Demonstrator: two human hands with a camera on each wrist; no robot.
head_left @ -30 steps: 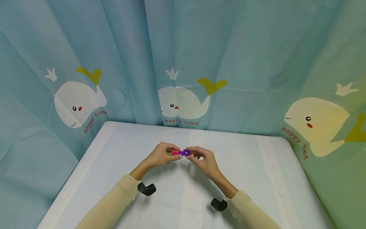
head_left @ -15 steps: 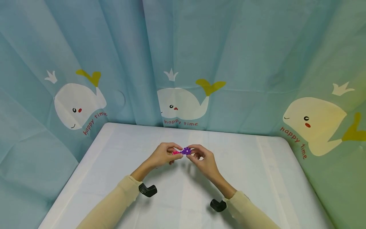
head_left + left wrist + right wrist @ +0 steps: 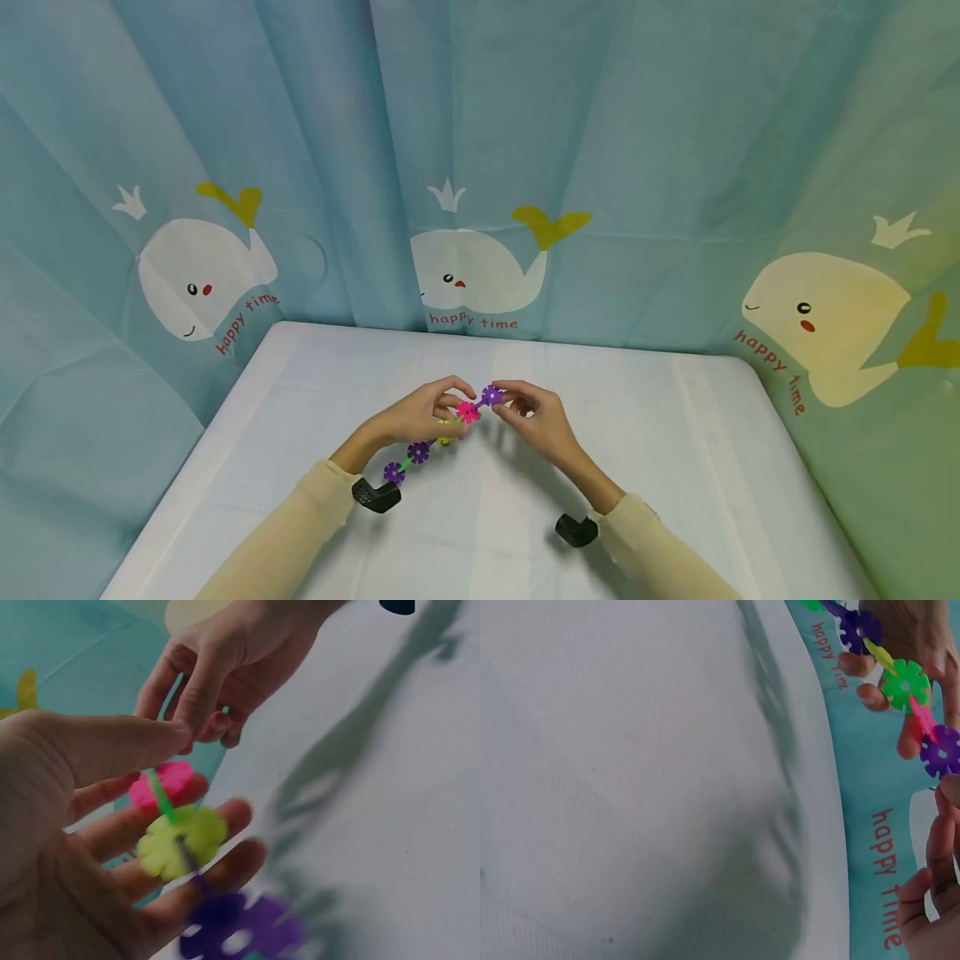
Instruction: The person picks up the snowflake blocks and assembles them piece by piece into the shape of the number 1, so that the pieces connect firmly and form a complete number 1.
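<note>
A chain of slotted, flower-shaped plastic discs in purple, pink, green and yellow hangs between the hands. Its upper end disc, a purple one (image 3: 491, 395), is pinched by the right hand (image 3: 542, 421) between thumb and fingers. From there the chain slopes down to the left, past a pink disc (image 3: 468, 412), to lower purple discs near the left wrist. The left hand (image 3: 412, 415) has its fingers apart; in the left wrist view the chain, with a yellow disc (image 3: 184, 840), passes in front of these loosely spread fingers. Whether they touch it is unclear.
Beneath the hands is a white table (image 3: 645, 433) with rounded corners. A blue-green curtain (image 3: 660, 167) printed with whales surrounds its far edge and sides. Each wrist carries a black camera (image 3: 377, 495). Shadows of hands and chain fall on the tabletop.
The left hand has let go of its pinch and spread its fingers, lowering slightly to the left. More of the chain shows, hanging down left. The right hand keeps its pinch in nearly the same place.
</note>
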